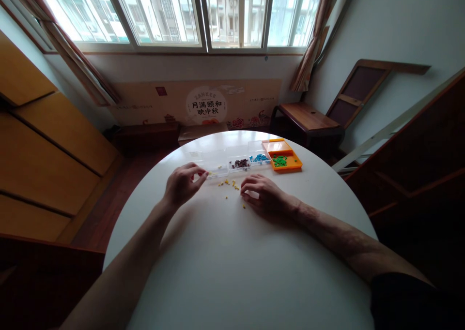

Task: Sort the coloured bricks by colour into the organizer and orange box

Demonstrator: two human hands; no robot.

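Note:
Several small yellow pieces [227,181] lie loose on the white table [232,262] between my hands. My left hand [183,184] is at the near left end of a clear plastic box [222,173] holding a few pale yellow pieces. Its thumb and forefinger are pinched together; whatever is between them is too small to name. Right of the loose pieces, my right hand [264,193] reaches down to the tabletop, fingers curled and tips meeting the thumb. Anything in that pinch is hidden. One yellow piece [243,206] lies just below the right fingertips.
In a row beyond my right hand stand a clear box of dark brown pieces [240,164], one of blue pieces [258,158] and an open orange box [296,165] with green pieces [280,161]. A wooden chair [308,117] stands past the table's far right edge.

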